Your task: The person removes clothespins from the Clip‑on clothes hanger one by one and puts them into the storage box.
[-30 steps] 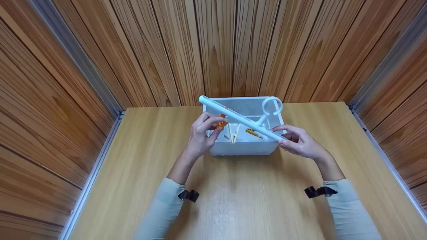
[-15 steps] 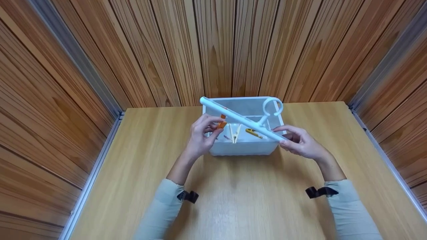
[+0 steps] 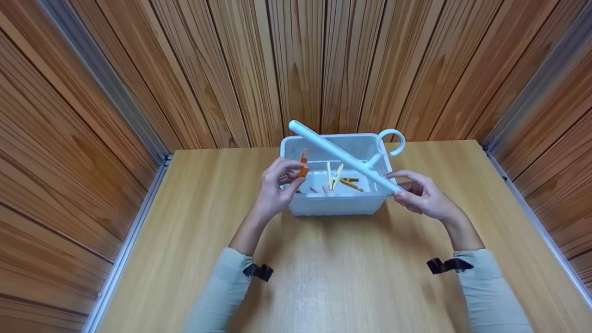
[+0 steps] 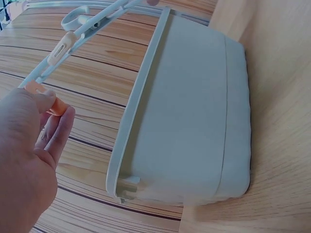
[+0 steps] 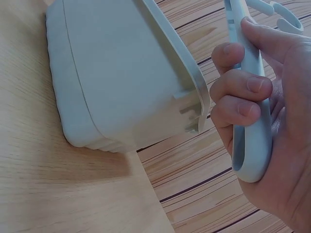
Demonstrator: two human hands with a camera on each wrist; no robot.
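Note:
In the head view my left hand [image 3: 277,187] pinches an orange clip [image 3: 303,171] between thumb and fingers, over the left side of a white plastic bin [image 3: 335,206]. A small ring shows at the clip's upper end. My right hand [image 3: 425,194] grips the lower right end of a light blue hanger [image 3: 335,149], which slants up to the left above the bin, its round hook [image 3: 401,147] to the right. In the left wrist view a peach-coloured piece [image 4: 62,48] sits on the hanger's bar. The right wrist view shows fingers curled round the bar's rounded end [image 5: 256,150].
Inside the bin lie a cream clothespin [image 3: 335,178], a mustard-yellow clothespin [image 3: 351,183] and small reddish bits near the front wall. The bin stands toward the back of the wooden table [image 3: 323,277]. Wood-plank walls [image 3: 305,69] enclose the back and sides.
The hanger has shifted up and to the right with my right hand. My left hand has drawn slightly left with the orange clip, which now shows apart from the bar in the head view.

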